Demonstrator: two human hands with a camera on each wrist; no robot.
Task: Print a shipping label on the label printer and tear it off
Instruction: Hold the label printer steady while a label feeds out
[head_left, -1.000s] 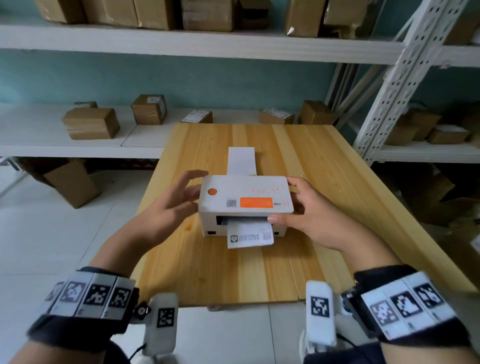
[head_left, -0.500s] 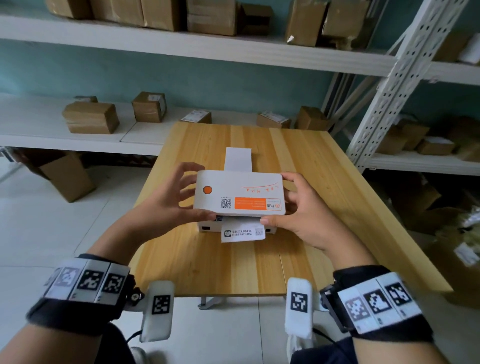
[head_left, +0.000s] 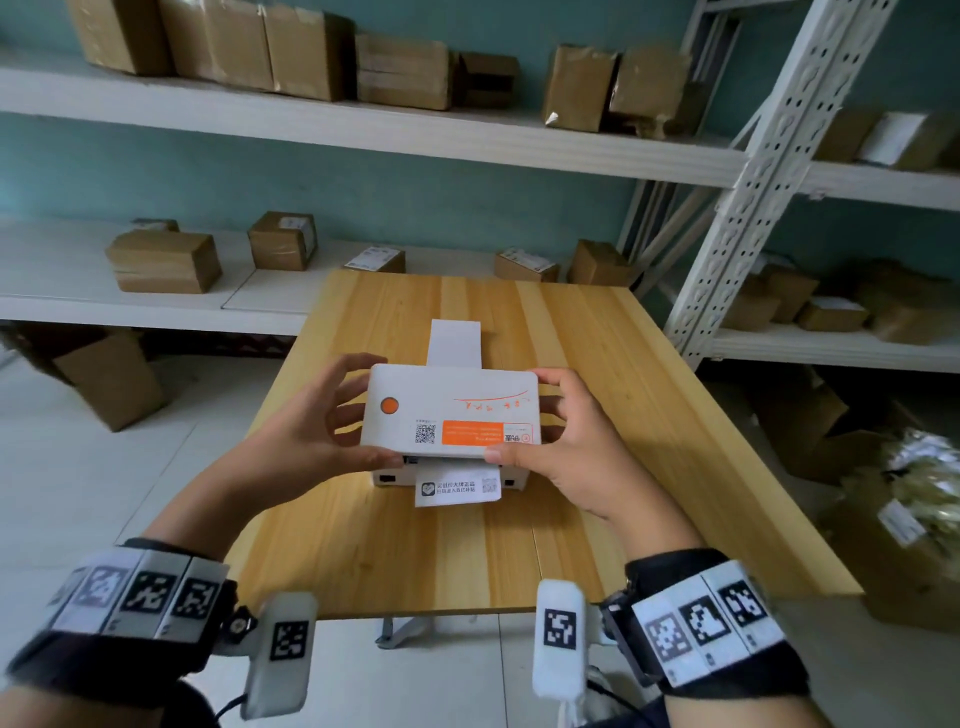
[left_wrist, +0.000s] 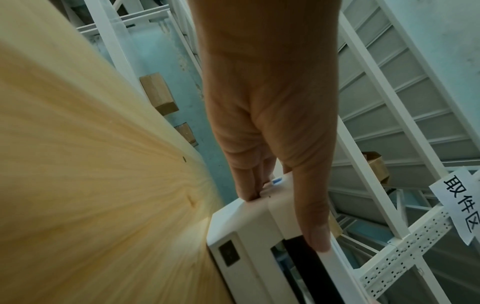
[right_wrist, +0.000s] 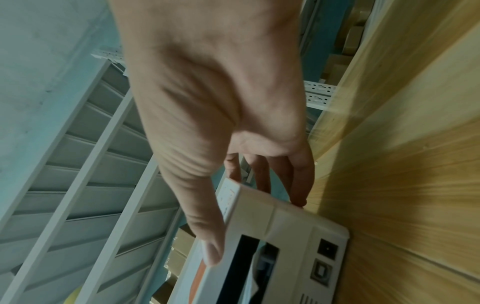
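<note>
A white label printer stands mid-table with its lid (head_left: 451, 408) raised at the front, off the base (head_left: 387, 475). My left hand (head_left: 322, 441) grips the lid's left end, thumb under the front edge and fingers round the back. On the other end my right hand (head_left: 566, 441) holds the lid the same way. A printed label (head_left: 457, 489) sticks out of the front slot, still attached. In the left wrist view my thumb (left_wrist: 313, 226) lies along the lid above the printer (left_wrist: 244, 232). The right wrist view shows my thumb (right_wrist: 207, 236) on the lid's edge and the printer's (right_wrist: 288, 228) side ports.
White label stock (head_left: 456, 343) feeds in behind the printer on the wooden table (head_left: 415, 561). White shelves with several cardboard boxes (head_left: 163, 260) run behind and to the right. A perforated white rack post (head_left: 748, 197) stands by the table's right rear corner.
Both hands have closed on the printer's lid and swung its front edge upward, opening a dark gap above the label slot. The label still hangs out of the front.
</note>
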